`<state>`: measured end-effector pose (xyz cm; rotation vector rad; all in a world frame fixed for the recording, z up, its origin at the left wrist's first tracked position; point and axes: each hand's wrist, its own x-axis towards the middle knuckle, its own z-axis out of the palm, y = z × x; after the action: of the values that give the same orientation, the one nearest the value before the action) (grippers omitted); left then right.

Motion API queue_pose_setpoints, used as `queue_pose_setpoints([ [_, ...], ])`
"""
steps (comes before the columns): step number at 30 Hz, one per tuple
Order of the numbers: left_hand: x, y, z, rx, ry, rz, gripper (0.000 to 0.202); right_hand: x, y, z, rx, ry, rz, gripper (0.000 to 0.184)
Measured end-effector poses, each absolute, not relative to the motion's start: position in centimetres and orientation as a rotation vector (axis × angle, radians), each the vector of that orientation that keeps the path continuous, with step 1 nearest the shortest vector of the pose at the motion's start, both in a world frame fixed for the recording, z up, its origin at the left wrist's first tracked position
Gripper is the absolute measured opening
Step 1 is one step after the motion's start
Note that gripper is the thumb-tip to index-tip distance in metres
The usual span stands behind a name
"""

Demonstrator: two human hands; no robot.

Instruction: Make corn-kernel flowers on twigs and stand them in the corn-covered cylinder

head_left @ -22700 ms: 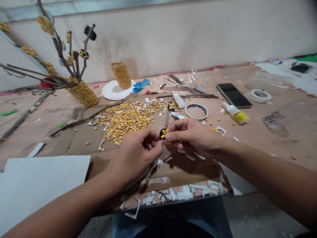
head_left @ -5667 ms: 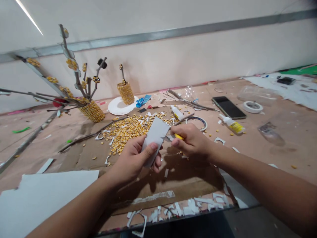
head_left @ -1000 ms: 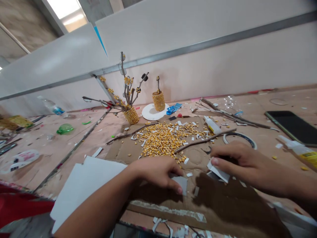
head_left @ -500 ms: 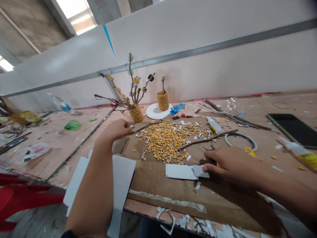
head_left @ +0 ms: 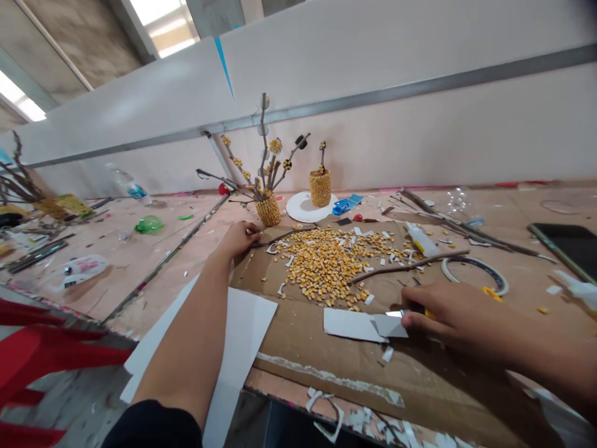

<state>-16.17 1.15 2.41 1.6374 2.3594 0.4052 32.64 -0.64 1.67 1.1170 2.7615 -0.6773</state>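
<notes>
My right hand [head_left: 433,311] is closed around a utility knife with a yellow part [head_left: 430,315]. Its short metal blade [head_left: 396,313] shows beside my thumb, over a small white paper piece [head_left: 390,326]. That piece overlaps a white card strip [head_left: 349,324] lying on the brown cardboard [head_left: 298,336]. My left hand [head_left: 243,238] rests at the cardboard's far left edge with its fingers curled, near the end of a thin twig [head_left: 284,234]. What those fingers hold, if anything, is hidden. Between my hands spreads a pile of corn kernels [head_left: 326,264].
A thicker twig [head_left: 405,267] lies across the kernels' right side. Behind stand a kernel-covered pot with branches [head_left: 267,208] and a smaller kernel-covered pot [head_left: 320,188]. A glue bottle [head_left: 422,239], tape roll [head_left: 476,274] and phone [head_left: 566,246] lie to the right. White sheets [head_left: 247,323] lie under my left forearm.
The view has shifted slightly, moving the scene rightward. The knife blade now shows beside my right thumb. My left hand has moved slightly, still near the twig's end.
</notes>
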Motion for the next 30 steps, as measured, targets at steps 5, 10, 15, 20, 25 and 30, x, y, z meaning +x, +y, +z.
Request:
queue_pose_setpoints([
  [5,-17.3,0.8,3.6,1.529,2.429,0.725,0.039,32.9,-0.4,1.2,1.118,2.76,-0.705,0.041],
  [10,-17.8,0.2,5.1,1.451,2.44,1.162,0.038,32.9,-0.4,1.2,1.126,2.782,-0.703,0.041],
  [15,-17.3,0.2,5.7,1.456,2.364,1.533,0.028,32.7,-0.5,1.4,1.113,2.773,-0.717,0.042],
  [20,-16.5,0.5,6.0,1.487,2.27,1.657,0.032,32.8,-0.4,1.1,1.107,2.789,-0.718,0.04],
  [25,-16.2,0.5,6.2,1.509,2.241,1.677,0.033,32.9,-0.4,0.8,1.122,2.802,-0.726,0.04],
  [30,-16.4,0.7,6.0,1.534,2.232,1.7,0.032,32.6,-0.5,1.3,1.125,2.756,-0.709,0.039],
])
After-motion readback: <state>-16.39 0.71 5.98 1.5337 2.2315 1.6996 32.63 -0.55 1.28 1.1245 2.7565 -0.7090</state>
